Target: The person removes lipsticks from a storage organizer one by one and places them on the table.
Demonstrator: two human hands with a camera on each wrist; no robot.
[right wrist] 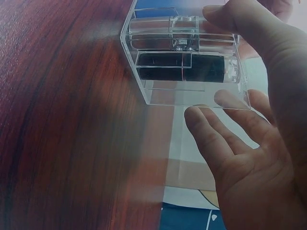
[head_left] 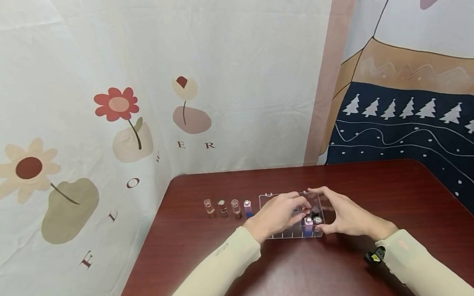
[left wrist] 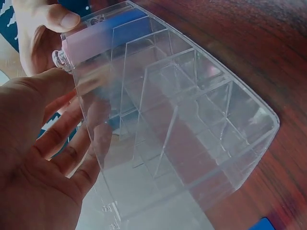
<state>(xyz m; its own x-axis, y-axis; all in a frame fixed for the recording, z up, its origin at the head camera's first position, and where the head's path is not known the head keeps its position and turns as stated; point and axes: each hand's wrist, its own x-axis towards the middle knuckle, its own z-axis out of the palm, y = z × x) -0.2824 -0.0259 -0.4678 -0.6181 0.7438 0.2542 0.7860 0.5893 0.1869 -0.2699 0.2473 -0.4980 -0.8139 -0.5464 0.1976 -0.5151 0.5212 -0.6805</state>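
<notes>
A clear divided organizer box (head_left: 286,233) stands on the table, its compartments showing through the walls in the left wrist view. My left hand (head_left: 280,211) reaches over it, thumb and forefinger pinching a copper-topped lipstick-like tube (head_left: 305,211) at its right part. My right hand (head_left: 350,213) grips the box's right end, thumb at the front corner and fingers at the back. Inside stand a pink-and-blue tube (head_left: 308,226), a silver-topped tube (head_left: 317,220) and a dark tube (right wrist: 182,67). The left fingers partly hide the compartments.
Left of the box, a row on the dark red table (head_left: 211,250) holds clear-capped tubes (head_left: 209,208) and another pink-and-blue tube (head_left: 247,208). A printed cloth (head_left: 236,74) hangs behind the table. A black band (head_left: 375,256) sits on my right wrist.
</notes>
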